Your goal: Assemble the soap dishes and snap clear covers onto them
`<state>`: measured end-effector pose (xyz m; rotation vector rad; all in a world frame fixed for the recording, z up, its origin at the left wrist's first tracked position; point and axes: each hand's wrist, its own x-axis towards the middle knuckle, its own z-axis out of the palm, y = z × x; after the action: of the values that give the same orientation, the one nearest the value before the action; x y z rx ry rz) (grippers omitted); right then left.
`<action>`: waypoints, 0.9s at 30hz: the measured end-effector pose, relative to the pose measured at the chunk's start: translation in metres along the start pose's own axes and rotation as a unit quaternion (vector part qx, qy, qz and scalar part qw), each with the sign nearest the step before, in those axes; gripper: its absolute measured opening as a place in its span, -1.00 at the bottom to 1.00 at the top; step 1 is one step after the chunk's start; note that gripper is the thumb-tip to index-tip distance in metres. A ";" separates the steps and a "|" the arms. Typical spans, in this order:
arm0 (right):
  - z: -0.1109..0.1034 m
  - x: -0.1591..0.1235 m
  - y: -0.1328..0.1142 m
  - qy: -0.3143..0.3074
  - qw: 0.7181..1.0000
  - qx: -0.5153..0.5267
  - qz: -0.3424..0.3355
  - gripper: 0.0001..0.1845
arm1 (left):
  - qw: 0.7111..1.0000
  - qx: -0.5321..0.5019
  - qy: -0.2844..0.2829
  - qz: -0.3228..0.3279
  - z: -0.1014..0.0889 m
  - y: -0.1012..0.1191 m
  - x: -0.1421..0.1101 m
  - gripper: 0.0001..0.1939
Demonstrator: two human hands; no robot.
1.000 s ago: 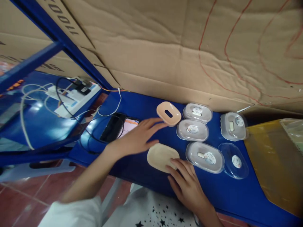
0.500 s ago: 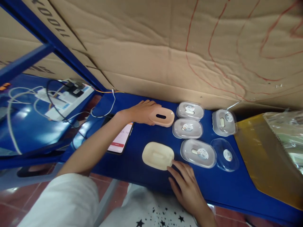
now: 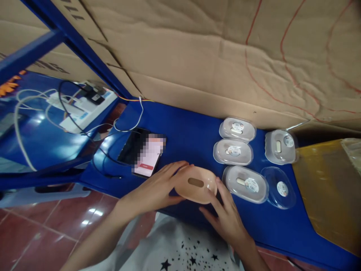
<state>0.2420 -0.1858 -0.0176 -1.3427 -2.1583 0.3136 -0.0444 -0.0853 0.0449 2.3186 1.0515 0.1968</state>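
Note:
A peach oval soap dish with a long slot in its floor is between my hands, near the table's front edge. My left hand is closed on its left end, thumb low and fingers over the far rim. At the right end, my right hand grips the rim with its fingers. The cream oval dish seen earlier in this spot is hidden now, behind the peach one. To the right lie lidded pale soap boxes with round labels, among them a near box and a middle box.
A clear loose lid lies beside the near box. More boxes stand toward the cardboard wall. A taped carton is at right. On the left are a phone, cables and a power strip.
My left hand took hold of the peach dish at the back and brought it toward me, over the cream dish's spot. My right hand has moved from the cream dish to the peach one.

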 end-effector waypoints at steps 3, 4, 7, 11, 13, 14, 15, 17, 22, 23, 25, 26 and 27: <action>0.000 0.005 -0.005 -0.018 0.999 -0.013 0.023 -0.35 | 1.000 -0.010 0.013 -0.003 0.007 -0.007 0.000 0.09; 0.000 0.006 -0.006 -0.018 0.999 -0.017 0.030 -0.39 | 1.000 -0.015 0.013 0.000 0.009 -0.008 0.000 0.10; 0.003 0.003 -0.009 -0.024 0.999 -0.034 0.034 -0.49 | 1.000 -0.021 0.007 0.012 0.014 -0.010 -0.002 0.07; 0.008 0.000 -0.008 -0.016 0.999 -0.046 0.018 -0.52 | 0.999 0.002 0.022 0.044 0.023 -0.011 -0.004 -0.07; 0.009 -0.001 -0.008 -0.014 0.998 -0.052 0.017 -0.45 | 0.997 0.025 0.038 0.062 0.029 -0.012 -0.006 -0.14; 0.009 -0.001 -0.008 -0.015 0.998 -0.056 0.018 -0.41 | 0.996 0.038 0.046 0.069 0.033 -0.013 -0.007 -0.17; 0.008 -0.001 -0.008 -0.018 0.998 -0.059 0.018 -0.38 | 0.995 0.049 0.053 0.074 0.036 -0.013 -0.008 -0.20; 0.006 0.000 -0.008 -0.021 0.998 -0.060 0.016 -0.33 | 0.992 0.068 0.066 0.080 0.043 -0.014 -0.011 -0.24; 0.005 0.002 -0.011 -0.003 0.997 -0.075 0.006 -0.36 | 0.986 0.099 0.097 0.098 0.051 -0.014 -0.014 -0.31; 0.006 0.002 -0.012 0.004 0.997 -0.083 0.008 -0.39 | 0.984 0.109 0.102 0.100 0.051 -0.014 -0.014 -0.31; 0.010 0.004 -0.016 0.019 0.995 -0.100 0.026 -0.50 | 0.979 0.136 0.110 0.105 0.051 -0.012 -0.012 -0.30; 0.012 0.004 -0.018 0.027 0.993 -0.105 0.039 -0.55 | 0.977 0.149 0.113 0.105 0.051 -0.011 -0.011 -0.30; 0.014 0.004 -0.020 0.033 0.992 -0.108 0.051 -0.58 | 0.975 0.160 0.116 0.106 0.050 -0.010 -0.011 -0.29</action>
<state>0.2180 -0.1900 -0.0179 -1.5645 -2.1202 0.0740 -0.0402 -0.1101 -0.0014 2.7559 1.0030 0.4158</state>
